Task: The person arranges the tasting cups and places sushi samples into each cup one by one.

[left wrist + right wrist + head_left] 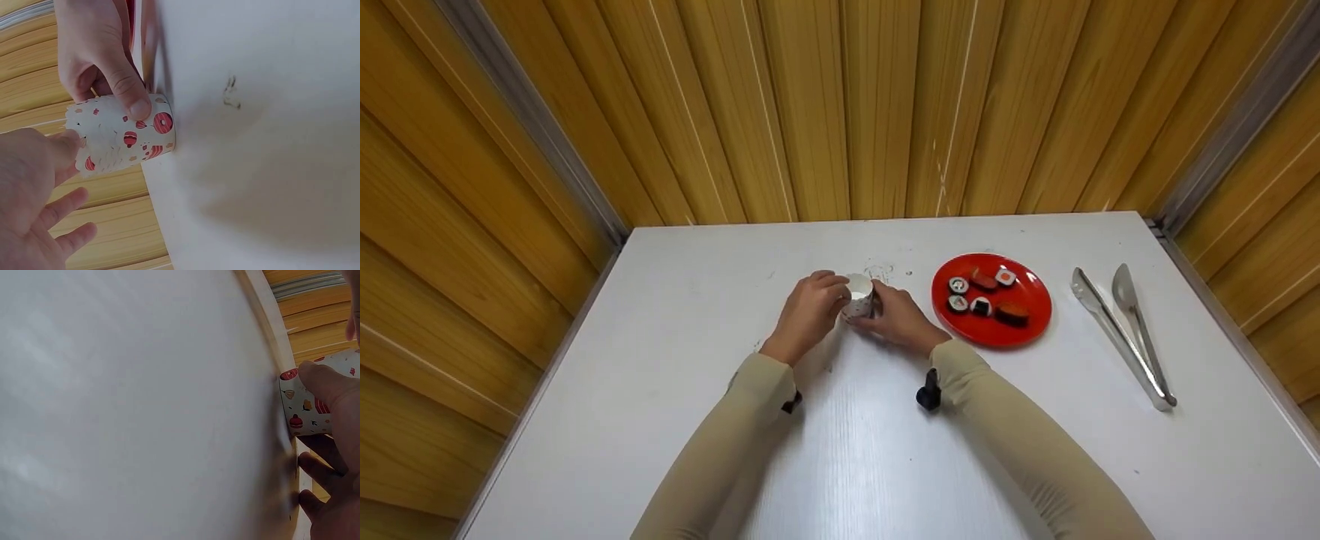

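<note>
Paper cup [115,140], white with red cake and doughnut prints, is standing upright around the middle of the counter [660,360], sitting between my two hands. From my end I'm seeing its scalloped rim facing up and its base down at the counter; whether it's one cup or several nested I'm not managing to tell. Left hand [810,307] is pinching the rim, thumb and finger at the edge, other fingers spreading loose. Right hand [896,315] is gripping the cup's side, thumb pressing near the base, remaining fingers reaching around and below. Just right of that hand a red plate [1035,296] is lying flat, carrying six sushi pieces [1011,313]: small rolls sitting left, a red-topped piece and a square roll lying at the back, a black-and-white one and an orange-topped one lying in front. Further right, metal tongs [1122,343] are lying with arms spreading, joined end pointing toward me. Beige sleeves [720,442] are covering both arms, a black wrist device [929,394] showing at the right cuff. Faint dark marks are dotting the counter near the cup. Wood-panel walls [877,112] are enclosing the back and sides.
</note>
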Demonstrator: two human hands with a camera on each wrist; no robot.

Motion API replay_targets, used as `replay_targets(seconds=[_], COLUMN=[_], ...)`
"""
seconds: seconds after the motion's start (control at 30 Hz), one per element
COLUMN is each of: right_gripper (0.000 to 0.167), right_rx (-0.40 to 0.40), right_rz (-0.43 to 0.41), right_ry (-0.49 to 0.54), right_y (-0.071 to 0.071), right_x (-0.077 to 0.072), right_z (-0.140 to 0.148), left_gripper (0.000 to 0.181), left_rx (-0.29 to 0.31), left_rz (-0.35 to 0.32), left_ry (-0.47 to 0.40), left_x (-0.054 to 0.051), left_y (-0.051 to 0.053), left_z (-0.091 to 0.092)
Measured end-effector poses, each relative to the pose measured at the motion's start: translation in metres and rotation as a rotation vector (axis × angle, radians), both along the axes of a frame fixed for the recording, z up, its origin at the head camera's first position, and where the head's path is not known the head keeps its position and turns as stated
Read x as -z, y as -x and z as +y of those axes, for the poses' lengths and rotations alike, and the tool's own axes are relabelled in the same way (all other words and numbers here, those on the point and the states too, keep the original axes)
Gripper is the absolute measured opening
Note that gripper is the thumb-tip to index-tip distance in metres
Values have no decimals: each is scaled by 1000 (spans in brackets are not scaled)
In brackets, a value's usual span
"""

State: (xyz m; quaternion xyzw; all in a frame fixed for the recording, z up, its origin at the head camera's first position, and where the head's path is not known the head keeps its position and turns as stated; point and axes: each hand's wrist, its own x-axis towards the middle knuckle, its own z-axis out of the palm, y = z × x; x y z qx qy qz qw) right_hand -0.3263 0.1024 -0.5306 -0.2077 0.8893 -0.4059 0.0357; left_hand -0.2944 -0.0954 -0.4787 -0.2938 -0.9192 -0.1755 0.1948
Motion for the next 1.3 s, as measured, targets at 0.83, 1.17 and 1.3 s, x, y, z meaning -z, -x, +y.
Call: replay_targets(seconds=[0.83, 1.17, 1.3], right_gripper=[64, 69, 70], right_rx=[-4, -3, -3], right_rz=[-10, -12, -12], right_ry=[26, -8, -24], right_y=[3, 3, 3], right_x=[4, 4, 3], right_z=[1, 0, 0], left_gripper=[4, 11, 11], left_rx=[-66, -197, -277], left_rz=[15, -22, 35], left_ry=[-151, -136, -129], left_x=[-42, -33, -29], left_y=[-4, 3, 7], left_z=[-31, -64, -78])
